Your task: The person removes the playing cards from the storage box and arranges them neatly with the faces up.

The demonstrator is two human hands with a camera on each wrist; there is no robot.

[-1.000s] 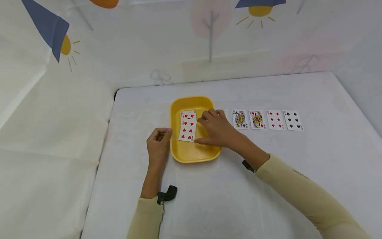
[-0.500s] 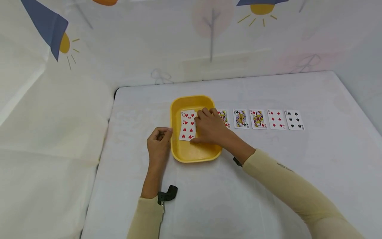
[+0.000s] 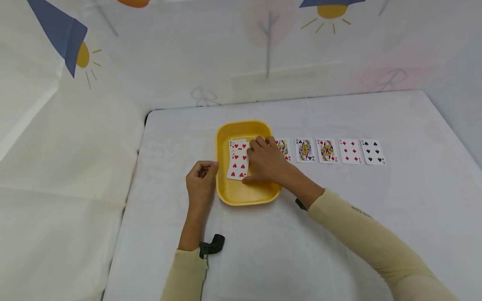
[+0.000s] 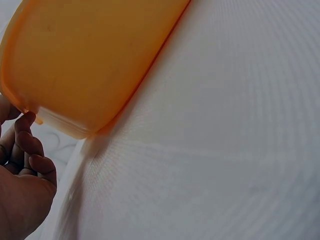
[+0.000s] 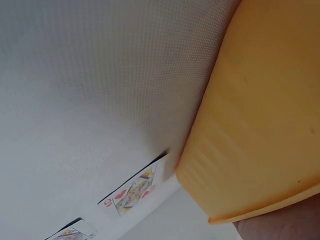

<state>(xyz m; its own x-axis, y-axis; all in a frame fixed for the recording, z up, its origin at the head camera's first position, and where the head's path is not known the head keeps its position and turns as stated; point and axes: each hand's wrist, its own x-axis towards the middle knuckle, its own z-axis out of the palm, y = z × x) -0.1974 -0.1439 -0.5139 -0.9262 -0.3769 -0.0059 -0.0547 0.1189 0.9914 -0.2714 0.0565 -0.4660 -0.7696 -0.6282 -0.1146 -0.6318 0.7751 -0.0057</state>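
I find the cards (image 3: 237, 165) face up and overlapping inside the tray (image 3: 250, 196), left of its middle, hearts uppermost. The right hand (image 3: 266, 161) reaches over the tray's right wall; its fingers bend down at the cards' right edge and its thumb is at their near corner. I cannot tell whether that edge is actually gripped: the hand hides it. The left hand (image 3: 201, 182) pinches the tray's rim on the left, remaining fingers loosely curled.

I assess the cards as very light, thin and springy, probably slick against one another and easily creased. Opposite edges offer the soundest hold; pressing on the face would likely make the top one slide. The tray appears to be light plastic, stiff enough to steady by its rim.
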